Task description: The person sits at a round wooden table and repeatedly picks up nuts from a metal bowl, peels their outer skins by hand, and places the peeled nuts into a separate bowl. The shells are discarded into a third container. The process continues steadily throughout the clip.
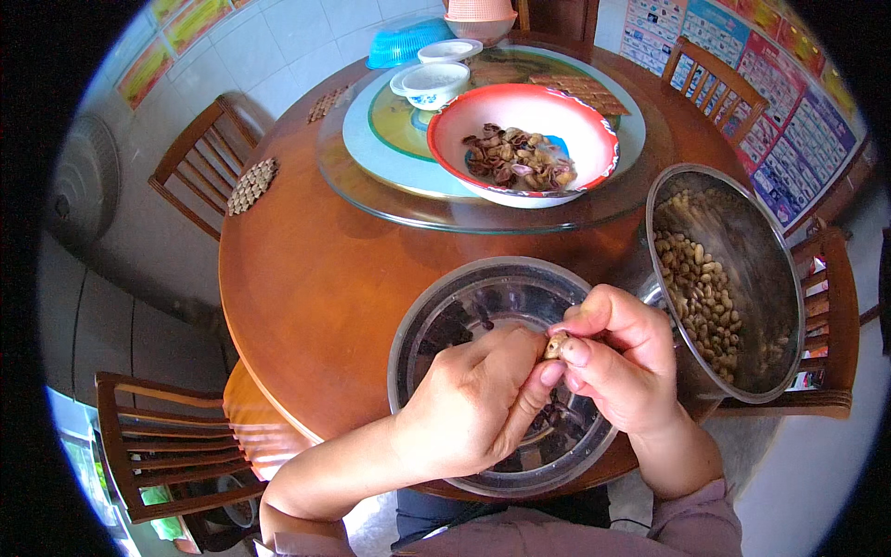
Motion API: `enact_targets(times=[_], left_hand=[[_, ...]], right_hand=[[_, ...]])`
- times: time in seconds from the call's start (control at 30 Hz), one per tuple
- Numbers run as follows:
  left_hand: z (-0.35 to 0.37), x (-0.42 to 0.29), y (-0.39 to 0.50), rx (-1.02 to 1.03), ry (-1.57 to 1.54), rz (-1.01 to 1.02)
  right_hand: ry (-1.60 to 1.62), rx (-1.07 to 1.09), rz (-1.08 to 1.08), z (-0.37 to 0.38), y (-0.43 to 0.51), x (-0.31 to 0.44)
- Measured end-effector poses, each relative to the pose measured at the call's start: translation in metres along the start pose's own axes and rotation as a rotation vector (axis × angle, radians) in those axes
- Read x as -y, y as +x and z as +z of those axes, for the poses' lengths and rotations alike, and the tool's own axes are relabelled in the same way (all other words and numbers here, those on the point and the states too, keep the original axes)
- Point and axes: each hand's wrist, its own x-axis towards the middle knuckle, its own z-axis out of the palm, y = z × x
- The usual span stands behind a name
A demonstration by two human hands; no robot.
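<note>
Both my hands meet over a stainless steel basin [501, 480] at the table's near edge, with a peanut in its shell [555, 346] pinched between their fingertips. My left hand [473, 397] grips it from the left, its curled fingers partly hidden. My right hand [619, 362] holds it from the right with thumb and fingers. Dark peanut kernels lie in the basin, partly behind the hands. To the right, a tilted metal pot [759, 278] holds many unshelled peanuts [699, 292]. Beyond the basin, a red-rimmed enamel bowl [592, 132] contains empty shells [518, 157].
The enamel bowl stands on a glass turntable [390, 212] with lidded bowls [431, 80] and a brown slatted mat [581, 90]. A blue plastic basket [407, 42] is at the back. Wooden chairs [202, 163] surround the round wooden table [313, 278].
</note>
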Motion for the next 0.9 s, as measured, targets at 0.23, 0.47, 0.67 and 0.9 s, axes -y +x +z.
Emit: enact_targets(times=[0.23, 0.47, 0.67, 0.9], left_hand=[[0.003, -0.012, -0.005, -0.006, -0.13, -0.16], [-0.005, -0.004, 0.001, 0.103, -0.662, -0.437], [-0.013, -0.003, -0.004, 0.118, -0.693, -0.467], [-0.004, 0.0, -0.005, -0.044, -0.312, -0.306]], right_hand=[[0.147, -0.018, -0.044, 0.011, -0.006, -0.004], [0.132, -0.033, -0.046, 0.008, -0.002, 0.004], [-0.117, -0.028, -0.139, 0.005, -0.003, 0.004], [-0.732, -0.123, -0.537, 0.009, -0.002, 0.002]])
